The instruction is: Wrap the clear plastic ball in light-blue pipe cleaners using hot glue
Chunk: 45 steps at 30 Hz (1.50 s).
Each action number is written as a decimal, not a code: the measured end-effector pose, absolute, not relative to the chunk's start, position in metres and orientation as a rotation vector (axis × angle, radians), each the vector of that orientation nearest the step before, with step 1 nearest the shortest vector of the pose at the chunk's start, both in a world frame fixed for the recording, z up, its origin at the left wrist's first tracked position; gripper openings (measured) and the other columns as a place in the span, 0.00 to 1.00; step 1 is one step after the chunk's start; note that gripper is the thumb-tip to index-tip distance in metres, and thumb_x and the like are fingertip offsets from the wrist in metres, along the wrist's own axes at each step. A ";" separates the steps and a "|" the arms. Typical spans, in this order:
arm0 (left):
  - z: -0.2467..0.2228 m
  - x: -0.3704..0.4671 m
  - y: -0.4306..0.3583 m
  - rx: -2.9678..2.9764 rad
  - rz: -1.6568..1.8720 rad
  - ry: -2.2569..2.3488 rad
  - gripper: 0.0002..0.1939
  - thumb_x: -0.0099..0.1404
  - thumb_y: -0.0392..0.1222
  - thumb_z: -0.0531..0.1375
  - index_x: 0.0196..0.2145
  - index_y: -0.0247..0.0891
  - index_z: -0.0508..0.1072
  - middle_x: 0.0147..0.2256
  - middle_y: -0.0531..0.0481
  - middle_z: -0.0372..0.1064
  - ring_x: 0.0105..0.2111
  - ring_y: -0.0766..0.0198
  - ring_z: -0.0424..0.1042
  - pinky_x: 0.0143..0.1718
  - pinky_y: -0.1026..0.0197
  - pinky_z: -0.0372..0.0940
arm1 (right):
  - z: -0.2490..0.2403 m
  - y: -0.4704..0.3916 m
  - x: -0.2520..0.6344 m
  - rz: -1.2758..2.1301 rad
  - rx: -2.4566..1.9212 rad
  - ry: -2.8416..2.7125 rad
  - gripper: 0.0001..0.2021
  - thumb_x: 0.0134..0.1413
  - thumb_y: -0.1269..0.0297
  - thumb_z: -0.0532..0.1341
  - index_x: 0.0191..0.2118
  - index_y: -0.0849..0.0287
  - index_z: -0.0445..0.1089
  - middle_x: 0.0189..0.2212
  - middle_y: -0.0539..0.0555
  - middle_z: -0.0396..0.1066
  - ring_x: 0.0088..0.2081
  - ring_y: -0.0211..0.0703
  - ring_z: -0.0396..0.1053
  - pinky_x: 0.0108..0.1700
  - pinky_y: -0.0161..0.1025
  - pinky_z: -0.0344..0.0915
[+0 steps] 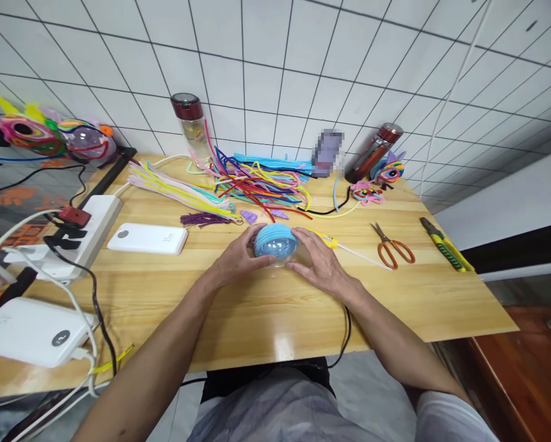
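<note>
A clear round ball, its upper part ringed with light blue strands, is held low over the wooden table. My left hand curves round its left side, thumb along the front. From the right, my right hand grips the same ball with bent fingers on top and the thumb near the front. Behind the ball lie small purple pieces and a pile of colourful pipe cleaners. A yellow-handled tool lies just beyond my right hand.
Orange-handled scissors and green-yellow pliers lie at the right. White power banks, a power strip and cables occupy the left. Two bottles and decorated figures stand near the tiled wall.
</note>
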State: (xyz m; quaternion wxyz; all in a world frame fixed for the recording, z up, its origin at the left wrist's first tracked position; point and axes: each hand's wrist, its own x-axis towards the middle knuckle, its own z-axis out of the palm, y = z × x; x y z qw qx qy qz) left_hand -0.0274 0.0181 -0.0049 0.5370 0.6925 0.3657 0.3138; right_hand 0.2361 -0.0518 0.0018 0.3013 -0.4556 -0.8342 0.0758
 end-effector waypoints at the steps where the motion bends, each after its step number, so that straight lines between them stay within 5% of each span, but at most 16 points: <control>1: -0.005 -0.027 0.018 1.652 0.758 0.877 0.51 0.55 0.66 0.75 0.68 0.37 0.67 0.68 0.34 0.69 0.66 0.38 0.72 0.65 0.44 0.72 | 0.002 -0.052 0.236 0.200 -1.203 -2.211 0.40 0.71 0.52 0.66 0.79 0.51 0.49 0.70 0.68 0.67 0.71 0.62 0.67 0.70 0.66 0.69; 11: -0.007 -0.028 0.017 1.664 0.702 0.965 0.60 0.54 0.68 0.75 0.74 0.38 0.58 0.72 0.31 0.62 0.70 0.35 0.68 0.68 0.40 0.69 | 0.000 -0.052 0.236 0.221 -1.189 -2.224 0.44 0.70 0.55 0.67 0.81 0.51 0.44 0.72 0.69 0.63 0.73 0.61 0.63 0.72 0.63 0.66; 34: -0.002 -0.025 0.015 1.669 0.716 0.892 0.50 0.55 0.62 0.75 0.67 0.39 0.62 0.64 0.34 0.72 0.62 0.41 0.76 0.62 0.43 0.75 | 0.002 -0.053 0.235 0.214 -1.206 -2.201 0.44 0.72 0.54 0.65 0.81 0.51 0.41 0.71 0.69 0.63 0.73 0.60 0.64 0.71 0.63 0.67; 45: -0.018 -0.025 0.021 1.740 0.833 0.782 0.53 0.55 0.57 0.77 0.70 0.38 0.62 0.70 0.32 0.64 0.69 0.40 0.68 0.70 0.41 0.67 | 0.000 -0.051 0.238 0.166 -1.170 -2.206 0.43 0.72 0.55 0.65 0.82 0.50 0.42 0.72 0.68 0.64 0.72 0.61 0.66 0.70 0.64 0.69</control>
